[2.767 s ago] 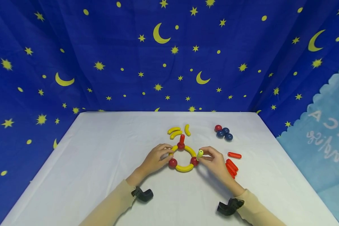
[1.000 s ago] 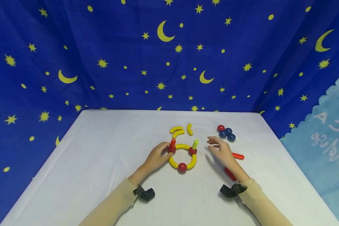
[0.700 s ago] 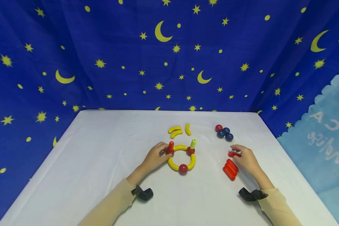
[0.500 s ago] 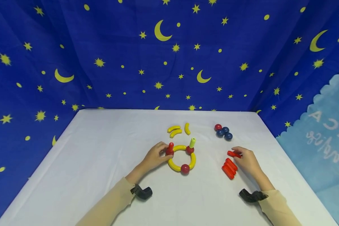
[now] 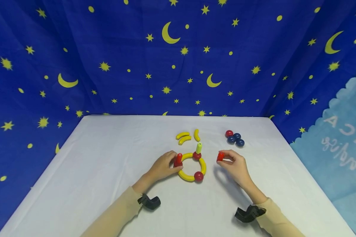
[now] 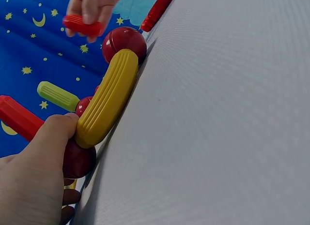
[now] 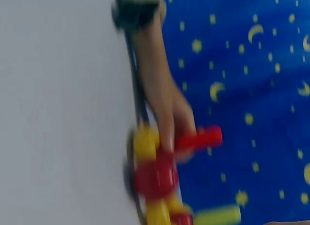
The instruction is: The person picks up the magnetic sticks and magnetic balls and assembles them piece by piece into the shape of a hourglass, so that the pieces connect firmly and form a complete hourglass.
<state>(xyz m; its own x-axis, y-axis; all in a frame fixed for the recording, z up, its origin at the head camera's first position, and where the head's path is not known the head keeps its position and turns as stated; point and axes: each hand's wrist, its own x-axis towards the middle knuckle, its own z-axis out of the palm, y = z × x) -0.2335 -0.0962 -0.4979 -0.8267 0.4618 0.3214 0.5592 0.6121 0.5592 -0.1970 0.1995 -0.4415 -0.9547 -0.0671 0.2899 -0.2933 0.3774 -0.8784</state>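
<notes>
A ring of yellow curved rods (image 5: pixel 186 176) joined by red balls (image 5: pixel 198 176) lies on the table. My left hand (image 5: pixel 163 168) grips the ring's left ball, from which a red rod (image 5: pixel 179 158) stands up. On the back ball a lime green rod (image 5: pixel 199 148) stands upright. Raised to the right of the ring, my right hand (image 5: pixel 237 166) pinches another red rod (image 5: pixel 220 156) between thumb and fingers. In the left wrist view, the thumb presses where a yellow rod (image 6: pixel 109 99) meets the gripped ball (image 6: pixel 77 159). The right wrist view is blurred.
Loose yellow curved rods (image 5: pixel 184 140) lie behind the ring. Blue balls (image 5: pixel 240 143) and one red ball (image 5: pixel 229 133) cluster at the back right. A red rod (image 6: pixel 157 11) lies on the table beyond the ring; in the head view my right arm hides that area.
My right hand has left the lime rod standing on its ball, picked up a red rod from the right and carried it left. My left hand has turned the ring counterclockwise.
</notes>
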